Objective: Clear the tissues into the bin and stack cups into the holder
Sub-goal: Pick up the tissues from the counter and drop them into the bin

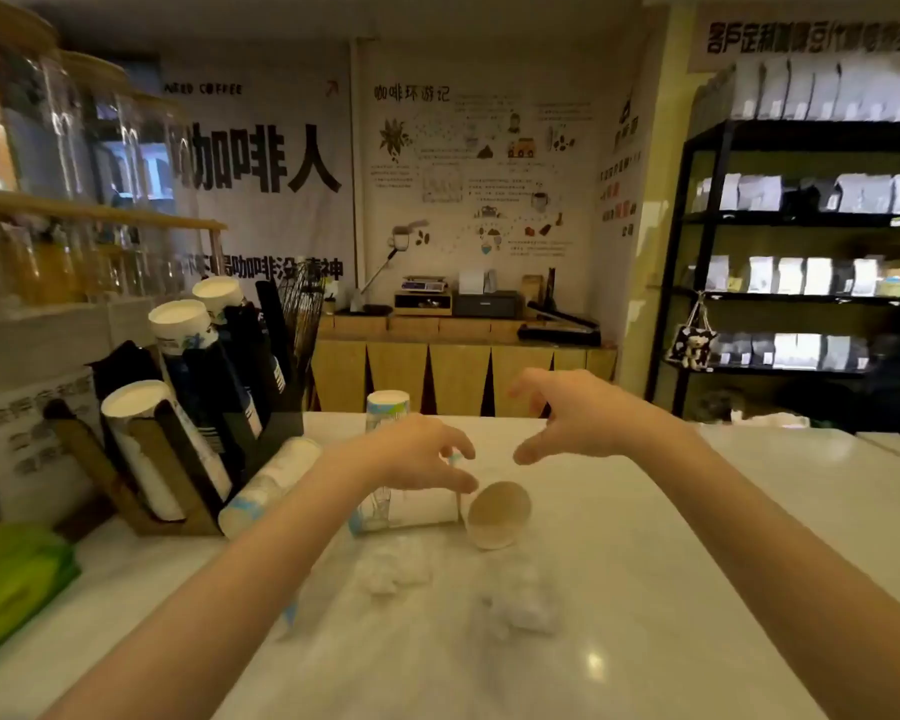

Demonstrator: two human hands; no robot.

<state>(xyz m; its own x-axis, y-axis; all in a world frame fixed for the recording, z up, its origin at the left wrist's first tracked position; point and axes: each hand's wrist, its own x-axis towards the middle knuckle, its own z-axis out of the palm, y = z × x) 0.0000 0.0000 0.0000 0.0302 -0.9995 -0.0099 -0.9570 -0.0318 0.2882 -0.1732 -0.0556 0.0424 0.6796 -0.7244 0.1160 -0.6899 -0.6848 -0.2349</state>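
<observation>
On the white counter (697,537) a white-and-blue paper cup (411,511) lies on its side. Touching it on the right is a brown-lined cup (497,514), tipped with its mouth toward me. Another cup (385,405) stands upside down further back. A stack of cups (271,485) lies by the black cup holder (198,407), whose slots hold cup stacks. Two crumpled white tissues (396,569) (515,605) lie nearer me. My left hand (417,454) hovers just above the lying cup, fingers apart. My right hand (572,413) hangs open above the brown cup.
A green packet (11,579) lies at the counter's left edge beside a printed sign (27,439). Glass jars fill wooden shelves (74,210) on the left. A wooden sideboard (458,371) stands behind the counter, and black shelving (801,252) with bags at right. No bin is visible.
</observation>
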